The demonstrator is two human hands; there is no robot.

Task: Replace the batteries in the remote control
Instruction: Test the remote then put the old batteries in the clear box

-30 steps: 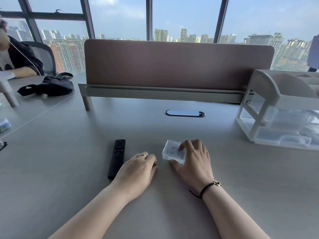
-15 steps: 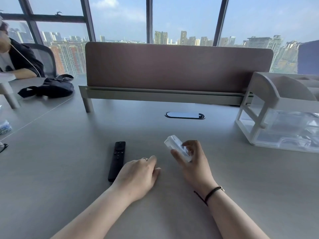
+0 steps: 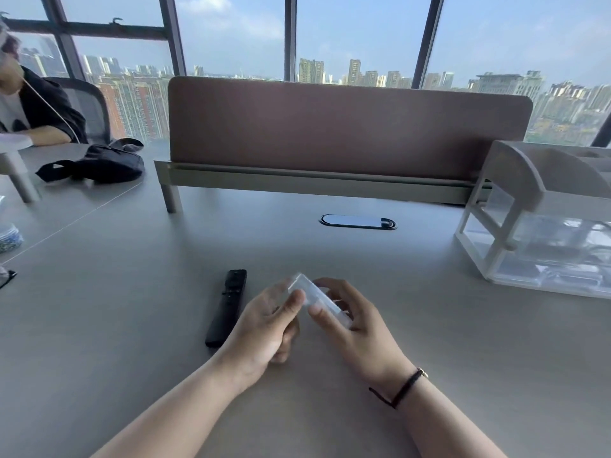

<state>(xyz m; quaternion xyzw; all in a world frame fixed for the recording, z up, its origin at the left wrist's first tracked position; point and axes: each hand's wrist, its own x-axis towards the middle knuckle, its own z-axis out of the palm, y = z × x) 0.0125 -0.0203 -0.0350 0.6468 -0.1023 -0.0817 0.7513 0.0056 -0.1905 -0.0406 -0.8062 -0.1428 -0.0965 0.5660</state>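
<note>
Overhead, city windows [image 3: 357, 38] back a brown divider [image 3: 347, 127] on the grey desk [image 3: 132, 325]. Both hands, left [image 3: 264, 322] and right [image 3: 357, 322], pinch a clear battery case [image 3: 317, 297] above it; the remote [image 3: 227, 307] lies just left.

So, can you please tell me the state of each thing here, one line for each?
Remote: lying flat on the desk, untouched.
Clear plastic case: lifted off the desk, tilted, held by both hands; lid open or shut cannot be told.
Left hand: pinches the case's near end.
Right hand: fingers curled round the case.
Black bag: lying on the neighbouring desk.
</note>
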